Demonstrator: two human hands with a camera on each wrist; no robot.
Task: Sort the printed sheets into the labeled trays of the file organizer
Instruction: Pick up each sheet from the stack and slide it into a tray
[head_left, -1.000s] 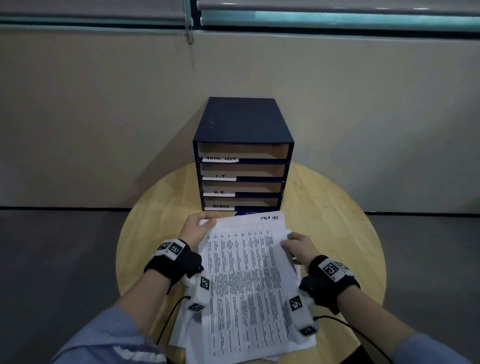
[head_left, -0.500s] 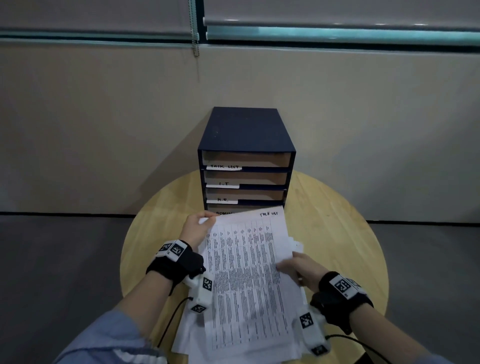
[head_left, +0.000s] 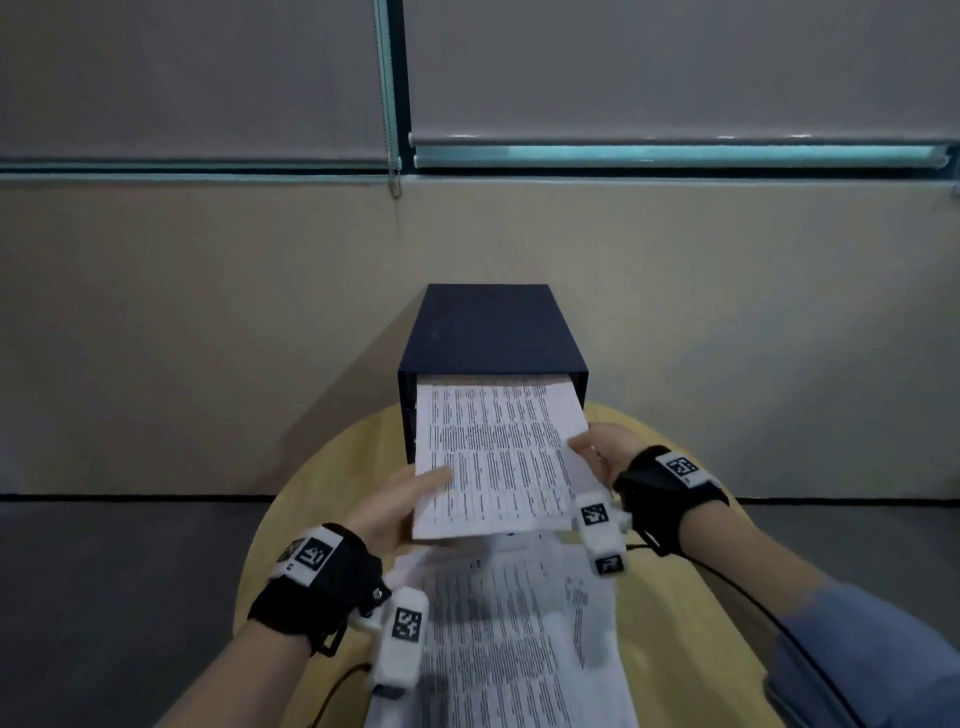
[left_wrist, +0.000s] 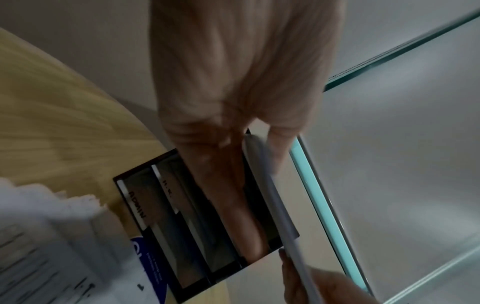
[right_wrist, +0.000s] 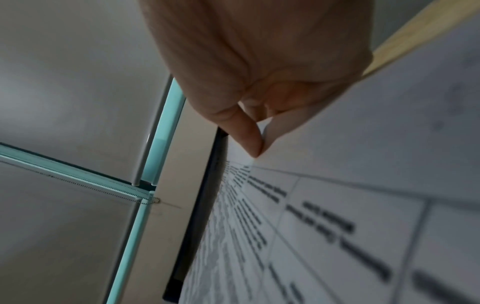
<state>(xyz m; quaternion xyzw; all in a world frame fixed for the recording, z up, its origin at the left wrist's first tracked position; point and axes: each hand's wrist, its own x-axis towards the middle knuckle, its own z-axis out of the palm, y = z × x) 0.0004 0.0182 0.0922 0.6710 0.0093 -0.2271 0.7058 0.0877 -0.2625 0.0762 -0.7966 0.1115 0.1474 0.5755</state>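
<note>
Head view: a sheet (head_left: 493, 457), printed w/ a dense table of text, is held in the air betw. both hands, its far edge entering the top slot of the organizer (head_left: 491, 332). Left hand (head_left: 389, 506) grips the sheet's near-left corner, thumb on top, fingers beneath. Right hand (head_left: 605, 452) pinches the right edge, approx. mid-length. Sheet slopes up from near edge to far edge and hides the organizer's lower slots in this view.

Organizer: dark blue box, standing at the far side of a round wooden tabletop (head_left: 670, 545), close to a beige wall.

Stack (head_left: 519, 639) of further printed sheets lies on the tabletop near the person, below the held sheet, slightly fanned; print blurred.

Left wrist view: fingers (left_wrist: 231, 181) run under the sheet's edge (left_wrist: 275, 197); beyond them the lower slots show, w/ white labels "ADMIN" (left_wrist: 137, 203) and "H.R." (left_wrist: 167, 188). A blue printed card (left_wrist: 152, 267) lies on the tabletop by the bottom slot, text unreadable.

Right wrist view: thumb and forefinger (right_wrist: 246, 131) close on the paper edge; the organizer's dark front rim (right_wrist: 205, 205) lies just beyond.

Both wrists carry black straps w/ white marker blocks; light-blue sleeves.
</note>
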